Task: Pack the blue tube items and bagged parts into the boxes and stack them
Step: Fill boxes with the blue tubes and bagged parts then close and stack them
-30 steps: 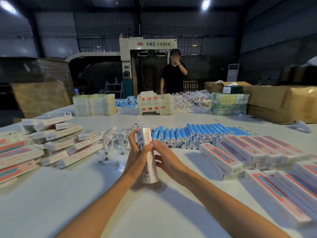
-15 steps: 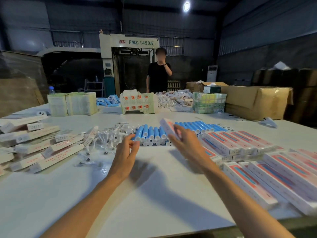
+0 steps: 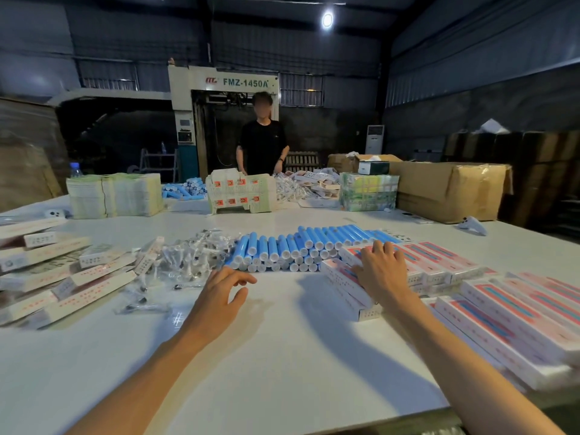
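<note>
So the right fingers point(image 3: 378, 251) are spread flat, pressing on top of the boxes point(image 3: 439, 262) mid-right of the frame and gripping nothing. The left fingers point(image 3: 243, 276) are loosely curled and empty, hovering over the counter point(image 3: 282, 356) just short of the tubes point(image 3: 282, 249) at centre. I'd call this the stacking bit, squaring a box onto the pile. Next the left hand point(image 3: 216, 299) probably needs a tube, plus a bag point(image 3: 188, 262) and a white box point(image 3: 78, 293) from the left. The tubes lie in a row with their long axis roughly bottom-to-top and white caps at the lower end. The boxes slant upper left to lower right.
</note>
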